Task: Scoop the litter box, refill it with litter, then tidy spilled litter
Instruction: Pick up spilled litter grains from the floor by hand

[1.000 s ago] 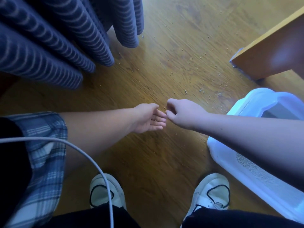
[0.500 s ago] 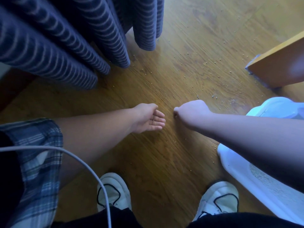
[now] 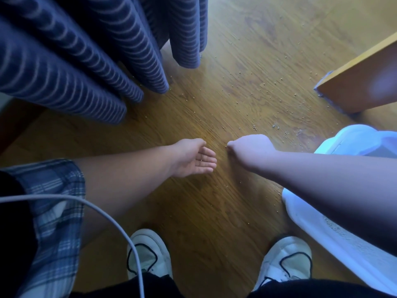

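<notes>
Cupping our left hand (image 3: pixel 193 159) palm up just above the floor (image 3: pixel 210 211), we hold its fingers loose, gently bent and slightly spread. They grip nothing, and a tiny pale speck sits on them. Our right hand (image 3: pixel 249 147) is just beside it, with a narrow strip of boards between the 2. Its fingers are curled under like a fist, knuckles toward us and tips down at the wood. 1 grain lies right at those tips, but we cannot tell whether it is pinched or only touched.

The spilled litter (image 3: pixel 275 126) is scattered over the boards beyond both hands, thickest in a small clump past our right hand, with a few stray grains nearer our feet. The litter box (image 3: pixel 305 220) stands on the floor at the right edge, partly under our right forearm.

Open floor runs ahead of the hands, between the curtain (image 3: pixel 86 61) at the upper left and a wooden panel (image 3: pixel 365 82) whose corner juts in at the upper right. Our 2 shoes (image 3: pixel 148 254) stand behind the hands, well apart, with bare boards between them.

The floor is glossy yellow-brown wood with a streaked grain. The litter is fine, round and sandy. The box is smooth white plastic with a rounded rim, and a gritty bed shows inside it. The curtain hangs in deep navy folds with thin pale stripes, its hems reaching the floor. A white cable (image 3: pixel 86 203) arcs across our plaid sleeve (image 3: pixel 53 211).
</notes>
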{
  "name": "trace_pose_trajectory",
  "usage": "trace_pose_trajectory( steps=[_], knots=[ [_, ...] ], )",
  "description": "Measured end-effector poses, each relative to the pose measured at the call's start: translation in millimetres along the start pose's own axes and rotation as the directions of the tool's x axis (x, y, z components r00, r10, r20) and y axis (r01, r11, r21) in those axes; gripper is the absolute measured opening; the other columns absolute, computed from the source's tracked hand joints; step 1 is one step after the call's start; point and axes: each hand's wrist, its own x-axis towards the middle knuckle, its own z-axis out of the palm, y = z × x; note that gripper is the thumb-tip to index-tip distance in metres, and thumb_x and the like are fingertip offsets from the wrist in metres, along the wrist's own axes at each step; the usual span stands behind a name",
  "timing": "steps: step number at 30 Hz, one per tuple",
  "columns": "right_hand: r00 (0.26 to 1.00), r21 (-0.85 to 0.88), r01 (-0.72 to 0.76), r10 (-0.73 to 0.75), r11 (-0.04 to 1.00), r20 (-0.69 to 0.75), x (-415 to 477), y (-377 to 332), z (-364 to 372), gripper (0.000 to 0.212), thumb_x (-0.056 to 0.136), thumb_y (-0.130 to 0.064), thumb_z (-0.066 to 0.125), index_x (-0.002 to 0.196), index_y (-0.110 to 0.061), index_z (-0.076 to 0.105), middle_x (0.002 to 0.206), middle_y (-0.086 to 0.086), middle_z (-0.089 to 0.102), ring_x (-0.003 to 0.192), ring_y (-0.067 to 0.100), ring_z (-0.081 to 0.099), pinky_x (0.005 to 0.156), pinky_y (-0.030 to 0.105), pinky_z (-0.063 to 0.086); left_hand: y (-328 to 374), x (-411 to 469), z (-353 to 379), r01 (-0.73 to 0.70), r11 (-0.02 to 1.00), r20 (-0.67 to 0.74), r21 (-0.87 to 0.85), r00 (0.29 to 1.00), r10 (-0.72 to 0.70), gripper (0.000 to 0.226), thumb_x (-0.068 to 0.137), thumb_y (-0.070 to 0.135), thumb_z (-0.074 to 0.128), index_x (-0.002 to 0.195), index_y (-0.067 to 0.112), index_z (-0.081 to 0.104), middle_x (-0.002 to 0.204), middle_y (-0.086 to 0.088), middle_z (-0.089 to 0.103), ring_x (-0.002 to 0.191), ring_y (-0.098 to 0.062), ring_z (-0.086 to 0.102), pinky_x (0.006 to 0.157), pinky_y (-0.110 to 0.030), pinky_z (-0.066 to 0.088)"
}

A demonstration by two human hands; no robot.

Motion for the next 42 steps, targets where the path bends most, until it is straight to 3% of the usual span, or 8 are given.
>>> trace_pose_trajectory(
  steps=[4, 8, 11, 16, 22, 32, 39, 42],
  knots=[
    [0.991, 0.437, 0.087, -0.033, 0.895, -0.129, -8, -1, -4, 0.018, 0.088, -0.032, 0.053, 0.074, -0.022, 0.049, 0.065, -0.005, 0.055, 0.068, 0.023, 0.055, 0.058, 0.032, 0.046, -2, 0, 2, -0.008, 1.0, 0.022, 0.017, 1.0, 0.008, 0.044, 0.108, 0.031, 0.032, 0.12, -0.001, 0.06, 0.119, -0.021, 0.067, 0.106, -0.03, 0.067, 0.088, -0.039, 0.058],
    [0.975, 0.603, 0.223, -0.168, 0.766, -0.148, -26, -11, -11, 0.007, 0.089, -0.028, 0.056, 0.082, -0.028, 0.054, 0.067, -0.009, 0.059, 0.065, 0.011, 0.054, 0.061, 0.032, 0.045, -3, -4, 9, 0.001, 1.0, 0.116, -0.004, 0.993, 0.0, 0.043, 0.108, 0.036, 0.031, 0.114, 0.002, 0.057, 0.124, -0.021, 0.064, 0.112, -0.031, 0.065, 0.088, -0.038, 0.057],
    [0.981, 0.568, 0.184, -0.117, 0.802, -0.152, -29, 0, -5, 0.003, 0.093, -0.028, 0.051, 0.093, -0.028, 0.054, 0.077, -0.008, 0.063, 0.072, 0.018, 0.057, 0.066, 0.034, 0.047, 1, -4, 15, -0.017, 1.0, 0.127, 0.007, 0.992, 0.016, 0.045, 0.108, 0.032, 0.03, 0.122, -0.001, 0.057, 0.123, -0.022, 0.064, 0.111, -0.031, 0.066, 0.085, -0.037, 0.058],
    [0.994, 0.413, -0.063, 0.095, 0.909, -0.059, -24, 48, 10, 0.01, 0.096, -0.024, 0.048, 0.1, -0.024, 0.057, 0.095, -0.001, 0.064, 0.089, 0.026, 0.06, 0.075, 0.035, 0.048, 3, 1, 15, -0.02, 0.996, 0.014, 0.088, 1.0, 0.019, 0.038, 0.106, 0.021, 0.034, 0.119, -0.003, 0.061, 0.118, -0.022, 0.066, 0.105, -0.03, 0.067, 0.082, -0.038, 0.059],
    [0.992, 0.345, 0.06, -0.019, 0.937, -0.121, -19, 41, 25, 0.015, 0.088, -0.016, 0.054, 0.1, -0.021, 0.061, 0.105, 0.001, 0.06, 0.102, 0.025, 0.058, 0.079, 0.035, 0.049, -2, 2, 13, 0.01, 0.996, 0.009, 0.085, 1.0, -0.011, 0.036, 0.106, 0.018, 0.033, 0.119, -0.004, 0.058, 0.118, -0.023, 0.066, 0.108, -0.032, 0.066, 0.089, -0.041, 0.056],
    [0.973, 0.281, 0.086, -0.02, 0.956, -0.23, -3, 33, 35, 0.006, 0.095, -0.017, 0.051, 0.097, -0.021, 0.054, 0.101, -0.001, 0.048, 0.103, 0.022, 0.047, 0.074, 0.036, 0.047, -3, -3, 1, -0.002, 0.999, 0.016, 0.054, 1.0, 0.001, 0.037, 0.107, 0.021, 0.035, 0.119, -0.003, 0.061, 0.116, -0.021, 0.068, 0.106, -0.031, 0.068, 0.086, -0.039, 0.058],
    [0.974, 0.327, 0.103, -0.028, 0.939, -0.226, 1, 34, 30, 0.01, 0.094, -0.014, 0.052, 0.09, -0.022, 0.057, 0.094, -0.003, 0.046, 0.1, 0.023, 0.047, 0.086, 0.041, 0.048, 0, -2, 3, 0.01, 0.999, 0.016, 0.041, 1.0, -0.011, 0.036, 0.107, 0.022, 0.036, 0.12, -0.001, 0.06, 0.118, -0.02, 0.068, 0.107, -0.03, 0.068, 0.087, -0.039, 0.058],
    [0.98, 0.308, 0.125, -0.069, 0.943, -0.186, 1, 32, 29, 0.011, 0.096, -0.014, 0.051, 0.097, -0.021, 0.058, 0.1, 0.001, 0.048, 0.104, 0.022, 0.047, 0.085, 0.037, 0.045, 0, 1, 6, 0.014, 0.999, 0.012, 0.037, 1.0, -0.015, 0.037, 0.107, 0.023, 0.036, 0.119, -0.002, 0.061, 0.117, -0.021, 0.068, 0.107, -0.03, 0.068, 0.09, -0.04, 0.058]
  ],
)
